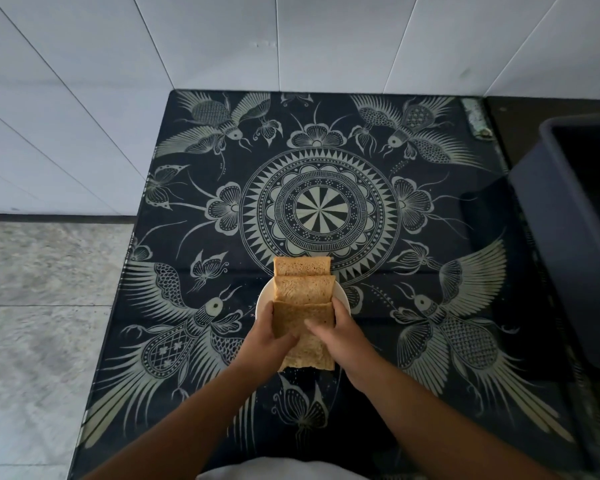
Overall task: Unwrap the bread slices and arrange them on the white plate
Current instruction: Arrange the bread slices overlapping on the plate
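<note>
Fingers of the right hand curled over the right edge of a bread slice, while the left hand closed on its left edge, thumb on top, so both hands pinched the same slice between them. That slice lay tilted, its far edge resting on the slice beyond it.

Bread sat in an overlapping row on a white plate, running from the near side toward the centre of the table. The farthest slice hung past the plate's far rim, over the ring pattern. Another slice showed under the hands at the near end, its near edge jutting out past them toward the table's front edge. Only a thin crescent of plate showed on either side of the row; the rest was hidden by bread and hands.

The plate stood a little in front of the table's middle, well apart from both side edges. The tabletop was dark and glossy, printed with a pale mandala, birds and butterflies.

A dark bin stood just off the table's right edge. White tiled wall rose behind the far edge, and grey stone floor lay to the left.

Both forearms reached in from the bottom of the view, bare to the elbow, and a pale piece of cloth showed at the very bottom between them.
</note>
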A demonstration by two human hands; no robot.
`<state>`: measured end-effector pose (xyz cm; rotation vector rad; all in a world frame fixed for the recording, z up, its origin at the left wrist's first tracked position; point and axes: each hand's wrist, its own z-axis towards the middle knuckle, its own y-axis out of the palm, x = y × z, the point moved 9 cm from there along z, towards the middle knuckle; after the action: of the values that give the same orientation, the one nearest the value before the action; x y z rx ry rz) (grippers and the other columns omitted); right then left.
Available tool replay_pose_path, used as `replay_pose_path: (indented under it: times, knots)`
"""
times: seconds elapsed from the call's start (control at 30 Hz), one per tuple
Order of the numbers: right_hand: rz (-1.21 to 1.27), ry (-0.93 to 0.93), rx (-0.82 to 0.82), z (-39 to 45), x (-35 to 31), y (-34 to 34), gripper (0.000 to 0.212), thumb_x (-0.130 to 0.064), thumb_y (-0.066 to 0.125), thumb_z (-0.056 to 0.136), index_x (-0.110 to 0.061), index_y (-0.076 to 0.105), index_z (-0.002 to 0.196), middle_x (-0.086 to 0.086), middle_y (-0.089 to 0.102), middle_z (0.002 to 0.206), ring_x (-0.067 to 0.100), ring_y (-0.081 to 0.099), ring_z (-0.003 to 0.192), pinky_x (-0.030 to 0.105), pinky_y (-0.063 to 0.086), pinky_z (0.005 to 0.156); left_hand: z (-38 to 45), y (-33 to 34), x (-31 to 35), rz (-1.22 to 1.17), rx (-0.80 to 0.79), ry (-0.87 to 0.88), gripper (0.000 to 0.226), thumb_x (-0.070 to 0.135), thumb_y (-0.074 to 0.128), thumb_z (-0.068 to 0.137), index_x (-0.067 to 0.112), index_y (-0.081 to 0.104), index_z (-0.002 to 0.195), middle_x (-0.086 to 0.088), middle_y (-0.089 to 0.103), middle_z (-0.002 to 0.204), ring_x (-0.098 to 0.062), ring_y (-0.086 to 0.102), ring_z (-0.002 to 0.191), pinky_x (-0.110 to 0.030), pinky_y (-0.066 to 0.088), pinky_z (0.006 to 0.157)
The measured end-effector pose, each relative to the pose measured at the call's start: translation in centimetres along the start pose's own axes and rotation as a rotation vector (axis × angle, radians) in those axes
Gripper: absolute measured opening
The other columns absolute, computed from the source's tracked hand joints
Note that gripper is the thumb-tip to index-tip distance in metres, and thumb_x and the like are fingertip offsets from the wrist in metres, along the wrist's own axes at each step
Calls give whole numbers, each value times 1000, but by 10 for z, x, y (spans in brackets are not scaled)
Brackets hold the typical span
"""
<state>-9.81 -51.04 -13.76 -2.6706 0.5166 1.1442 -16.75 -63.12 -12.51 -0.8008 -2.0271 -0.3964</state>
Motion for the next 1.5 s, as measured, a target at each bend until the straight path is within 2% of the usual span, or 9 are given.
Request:
replay_pose_path:
  times: [0.13, 0.3, 0.57, 0.77, 0.87, 1.0, 1.1, 1.33, 1.5]
  knots:
    - [-39, -33, 83, -3, 4, -6, 54, -27, 68, 90, -37, 45, 138, -11, 65, 122, 11, 63, 110, 37, 55, 91, -2, -1, 0, -45, 6, 9, 43, 13, 65, 86, 41, 49, 114, -3, 66, 116, -17, 67, 104, -42, 55, 92]
    - [-14, -61, 145, -10, 14, -2, 48, -17, 69, 87, -37, 51, 127, -12, 65, 114, 4, 63, 101, 17, 49, 71, -7, 0, -12, -87, 33, -35, 50, -1, 59, 90, 31, 45, 126, -3, 65, 115, -9, 68, 99, -22, 55, 77]
    - [-110, -88, 161, -3, 3, -4, 64, -33, 77, 77, -30, 49, 134, -3, 58, 127, 17, 58, 115, 45, 52, 97, 0, -1, -8, -136, 70, -65, 39, -4, 58, 90, 14, 49, 123, -14, 66, 109, -18, 71, 90, -26, 58, 72]
    - [-149, 10, 219, 5, 14, -9, 60, -32, 72, 83, -25, 46, 137, 2, 42, 131, 19, 51, 111, 38, 50, 92, -1, -2, -13, -105, 118, -142, 36, 14, 61, 84, 7, 55, 119, -21, 61, 117, -34, 66, 102, -56, 54, 91]
    - [-169, 16, 227, 5, 17, -9, 58, -30, 72, 84, -22, 47, 136, 3, 39, 129, 17, 49, 105, 32, 46, 82, -3, -1, -14, -113, 122, -166, 42, 20, 61, 76, 6, 57, 115, -24, 64, 114, -37, 67, 99, -57, 54, 90]
    - [-198, 21, 225, 4, 20, -9, 61, -31, 72, 84, -21, 45, 139, 4, 38, 131, 18, 48, 108, 33, 46, 86, -5, -3, -16, -75, 132, -185, 58, 28, 63, 71, 7, 53, 125, -25, 51, 125, -38, 61, 108, -55, 53, 91]
    - [-207, 12, 228, 3, 21, -9, 60, -30, 71, 84, -20, 45, 137, 3, 38, 130, 17, 48, 106, 35, 48, 89, -6, -4, -17, -59, 127, -176, 41, 17, 62, 84, 5, 54, 123, -24, 57, 119, -38, 63, 104, -56, 54, 90]
    - [-242, -20, 195, 1, 19, -9, 57, -32, 70, 86, -22, 47, 137, 2, 38, 130, 15, 48, 105, 31, 45, 85, -11, -7, -24, -34, 125, -169, 29, 4, 58, 92, 9, 54, 120, -11, 70, 104, -18, 72, 86, -25, 57, 68]
    - [-268, -32, 209, -4, 20, -11, 65, -33, 71, 83, -22, 41, 140, 2, 38, 133, 18, 46, 114, 37, 45, 94, -11, -10, -22, 83, 203, -138, 38, 8, 64, 85, 10, 53, 122, -18, 54, 120, -35, 59, 106, -52, 54, 91]
